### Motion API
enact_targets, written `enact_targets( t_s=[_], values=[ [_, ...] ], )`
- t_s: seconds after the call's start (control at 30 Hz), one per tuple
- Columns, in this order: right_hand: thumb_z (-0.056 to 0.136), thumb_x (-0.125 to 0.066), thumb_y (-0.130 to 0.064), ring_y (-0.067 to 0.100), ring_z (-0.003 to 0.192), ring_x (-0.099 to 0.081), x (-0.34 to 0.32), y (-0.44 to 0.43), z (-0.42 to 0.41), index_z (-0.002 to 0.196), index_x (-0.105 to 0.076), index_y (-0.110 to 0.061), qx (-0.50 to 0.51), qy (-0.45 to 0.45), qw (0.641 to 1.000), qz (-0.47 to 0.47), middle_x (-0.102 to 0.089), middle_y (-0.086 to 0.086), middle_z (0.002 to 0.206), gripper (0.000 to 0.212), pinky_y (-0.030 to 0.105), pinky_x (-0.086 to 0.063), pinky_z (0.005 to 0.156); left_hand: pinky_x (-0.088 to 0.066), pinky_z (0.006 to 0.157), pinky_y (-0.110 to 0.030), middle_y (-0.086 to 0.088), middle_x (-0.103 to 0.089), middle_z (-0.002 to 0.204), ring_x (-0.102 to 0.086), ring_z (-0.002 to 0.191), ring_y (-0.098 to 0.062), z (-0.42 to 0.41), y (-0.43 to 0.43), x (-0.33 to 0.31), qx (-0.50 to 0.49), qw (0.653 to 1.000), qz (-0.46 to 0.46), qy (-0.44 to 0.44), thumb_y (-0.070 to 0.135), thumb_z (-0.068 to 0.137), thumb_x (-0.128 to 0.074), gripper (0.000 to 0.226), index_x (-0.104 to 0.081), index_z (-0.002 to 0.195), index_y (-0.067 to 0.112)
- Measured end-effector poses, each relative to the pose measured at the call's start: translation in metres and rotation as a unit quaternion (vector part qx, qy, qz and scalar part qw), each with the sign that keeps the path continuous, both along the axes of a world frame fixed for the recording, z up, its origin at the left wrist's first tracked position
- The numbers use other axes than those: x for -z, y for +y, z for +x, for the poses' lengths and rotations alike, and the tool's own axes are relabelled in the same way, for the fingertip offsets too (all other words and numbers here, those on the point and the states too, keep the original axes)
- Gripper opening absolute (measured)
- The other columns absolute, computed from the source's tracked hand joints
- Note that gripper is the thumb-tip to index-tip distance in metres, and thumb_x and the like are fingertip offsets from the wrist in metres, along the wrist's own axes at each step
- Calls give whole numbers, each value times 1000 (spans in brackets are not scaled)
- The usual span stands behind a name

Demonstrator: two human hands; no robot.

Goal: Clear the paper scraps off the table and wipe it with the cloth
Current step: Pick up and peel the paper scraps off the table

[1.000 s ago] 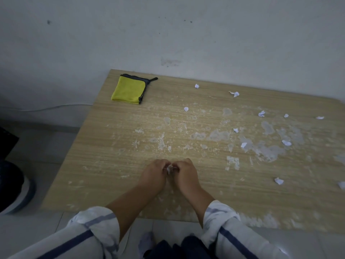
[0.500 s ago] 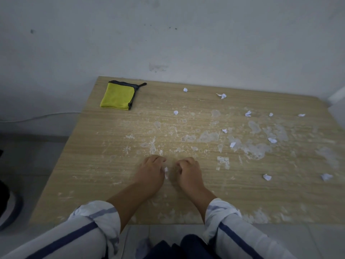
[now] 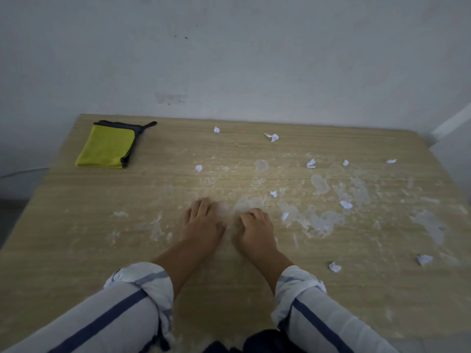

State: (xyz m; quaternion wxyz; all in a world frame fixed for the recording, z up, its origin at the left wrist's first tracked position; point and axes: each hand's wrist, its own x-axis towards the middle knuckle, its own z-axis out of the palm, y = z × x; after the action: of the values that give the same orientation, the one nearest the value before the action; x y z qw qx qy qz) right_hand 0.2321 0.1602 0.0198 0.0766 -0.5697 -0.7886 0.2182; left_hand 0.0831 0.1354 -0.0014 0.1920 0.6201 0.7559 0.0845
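Several small white paper scraps lie over the wooden table (image 3: 76,225), among them one (image 3: 198,168) ahead of my hands, one (image 3: 285,216) just right of my right hand and one (image 3: 334,267) near the front right. The folded yellow cloth (image 3: 107,146) with a dark edge lies at the far left corner, apart from both hands. My left hand (image 3: 204,222) rests palm down with its fingers stretched forward. My right hand (image 3: 254,228) sits beside it with its fingers curled under; anything inside it is hidden.
Dried whitish smears (image 3: 318,222) cover the middle and right of the table. A grey wall (image 3: 229,72) runs along the far edge. The floor drops off at the left edge (image 3: 15,205).
My hands have slid forward and come slightly apart. The small white scrap seen between them earlier no longer shows. My left fingers have stretched out flat.
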Motion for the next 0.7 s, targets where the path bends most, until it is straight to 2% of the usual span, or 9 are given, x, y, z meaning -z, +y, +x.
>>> enact_targets(
  t_s=[0.17, 0.33, 0.47, 0.57, 0.63, 0.7],
  values=[
    [83, -44, -13, 31, 132, -27, -1, 39, 27, 128, -47, -13, 38, -16, 999, 15, -35, 14, 142, 45, 45, -24, 107, 2, 116, -40, -4, -9, 157, 3, 145, -23, 10, 21, 9, -42, 999, 28, 18, 48, 93, -32, 63, -17, 147, 19],
    [88, -44, -15, 30, 137, -18, 0, 69, 38, 138, -34, -19, 63, -28, 998, -4, -20, 11, 152, 51, 45, -22, 110, 6, 115, -40, -5, -10, 158, 4, 145, -22, 12, 24, 12, -44, 998, 44, 29, 53, 93, -24, 63, -17, 147, 20],
    [90, -38, -11, 29, 132, -26, 2, 83, 44, 135, -41, -12, 13, -27, 1000, -7, -33, 9, 146, 46, 40, -26, 108, 3, 115, -39, -7, -13, 157, 0, 145, -24, 8, 29, 12, -37, 997, 55, 30, 55, 93, -27, 66, -20, 147, 16],
    [84, -41, 2, 30, 118, -40, 3, 92, 47, 121, -57, -4, -7, -6, 1000, 0, -51, 14, 127, 40, 34, -36, 95, -4, 116, -42, -13, -11, 156, -1, 144, -28, -2, 45, 9, -69, 996, 56, -4, 46, 94, -40, 67, -19, 147, 11],
    [81, -45, 5, 30, 101, -51, 1, 96, 52, 100, -65, 1, 11, 20, 1000, -8, -58, 16, 105, 27, 28, -39, 76, -11, 114, -47, -15, -10, 156, -2, 144, -32, -12, 63, 5, -106, 992, 65, -20, 32, 94, -46, 61, -22, 145, 11],
    [85, -47, 1, 21, 81, -57, -4, 99, 62, 90, -66, -3, 62, 63, 996, -34, -61, 10, 89, 20, 21, -38, 60, -16, 113, -49, -15, -14, 155, -7, 142, -34, -23, 83, -2, -134, 988, 71, -20, 18, 93, -46, 54, -27, 144, 10]
  ],
)
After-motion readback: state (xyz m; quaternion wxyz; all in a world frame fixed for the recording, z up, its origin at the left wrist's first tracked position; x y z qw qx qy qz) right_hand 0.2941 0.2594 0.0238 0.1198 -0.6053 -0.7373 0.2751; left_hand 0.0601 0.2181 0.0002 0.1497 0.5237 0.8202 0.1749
